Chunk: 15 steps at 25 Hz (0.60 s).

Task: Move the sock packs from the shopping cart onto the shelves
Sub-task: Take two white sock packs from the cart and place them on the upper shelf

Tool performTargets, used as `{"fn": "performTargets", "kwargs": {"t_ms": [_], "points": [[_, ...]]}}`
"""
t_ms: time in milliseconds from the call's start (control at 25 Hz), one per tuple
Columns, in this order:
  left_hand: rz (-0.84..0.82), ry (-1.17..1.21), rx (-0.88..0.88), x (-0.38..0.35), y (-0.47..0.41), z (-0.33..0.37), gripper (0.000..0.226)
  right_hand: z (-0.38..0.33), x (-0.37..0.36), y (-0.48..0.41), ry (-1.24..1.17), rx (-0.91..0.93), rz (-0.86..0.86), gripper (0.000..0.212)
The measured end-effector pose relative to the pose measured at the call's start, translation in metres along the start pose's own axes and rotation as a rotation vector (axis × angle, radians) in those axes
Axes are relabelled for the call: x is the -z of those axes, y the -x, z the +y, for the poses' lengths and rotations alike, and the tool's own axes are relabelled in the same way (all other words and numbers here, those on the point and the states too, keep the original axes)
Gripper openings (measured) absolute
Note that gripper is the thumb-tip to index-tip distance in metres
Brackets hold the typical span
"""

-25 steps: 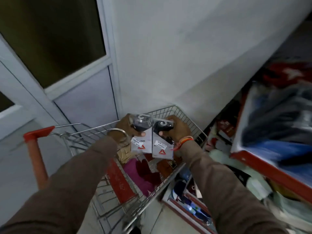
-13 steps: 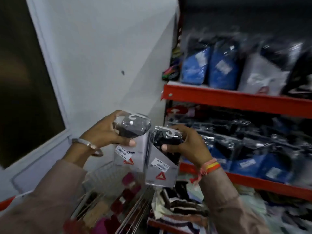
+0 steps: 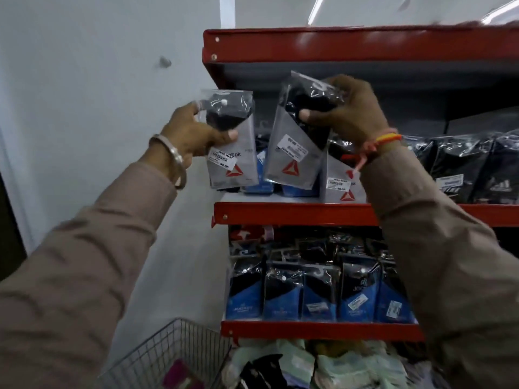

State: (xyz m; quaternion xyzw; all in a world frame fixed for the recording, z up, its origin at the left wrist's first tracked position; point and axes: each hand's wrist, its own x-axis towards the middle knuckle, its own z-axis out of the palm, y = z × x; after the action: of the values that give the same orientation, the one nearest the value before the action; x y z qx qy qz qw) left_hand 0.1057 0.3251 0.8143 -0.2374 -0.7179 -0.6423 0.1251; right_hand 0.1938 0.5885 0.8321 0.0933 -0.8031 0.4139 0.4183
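My left hand grips a grey sock pack with a red triangle logo, held upright at the left end of the upper red shelf. My right hand holds a second grey sock pack by its dark top, tilted, just in front of the packs on that shelf. A third matching grey pack stands on the shelf below my right wrist. The wire shopping cart shows at the bottom left, with a magenta item inside.
Blue packs stand behind the held ones and black packs fill the shelf to the right. The lower shelf carries a row of blue and black packs. A white wall lies left of the rack. Pale bundles sit at the bottom.
Both hands rose from the cart level to the upper shelf, each carrying its sock pack. The view swung up and right onto the rack.
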Motion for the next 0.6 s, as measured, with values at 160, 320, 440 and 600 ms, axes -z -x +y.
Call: {"fn": "performTargets", "kwargs": {"t_ms": [160, 320, 440, 600], "points": [[0.003, -0.007, 0.017, -0.026, -0.030, -0.024, 0.053, 0.029, -0.016, -0.036, 0.174, -0.069, -0.046, 0.058], [-0.028, 0.019, 0.028, -0.050, -0.041, -0.058, 0.049, 0.066, -0.022, -0.035, 0.264, -0.179, -0.097, 0.069], [-0.084, -0.051, 0.036, -0.067, -0.043, -0.081, 0.061, 0.077, -0.027, -0.033, 0.327, -0.201, -0.170, 0.077], [-0.079, -0.172, 0.024, -0.072, -0.044, -0.089, 0.080, 0.077, -0.028, -0.027, 0.400, -0.151, -0.156, 0.075]]}}
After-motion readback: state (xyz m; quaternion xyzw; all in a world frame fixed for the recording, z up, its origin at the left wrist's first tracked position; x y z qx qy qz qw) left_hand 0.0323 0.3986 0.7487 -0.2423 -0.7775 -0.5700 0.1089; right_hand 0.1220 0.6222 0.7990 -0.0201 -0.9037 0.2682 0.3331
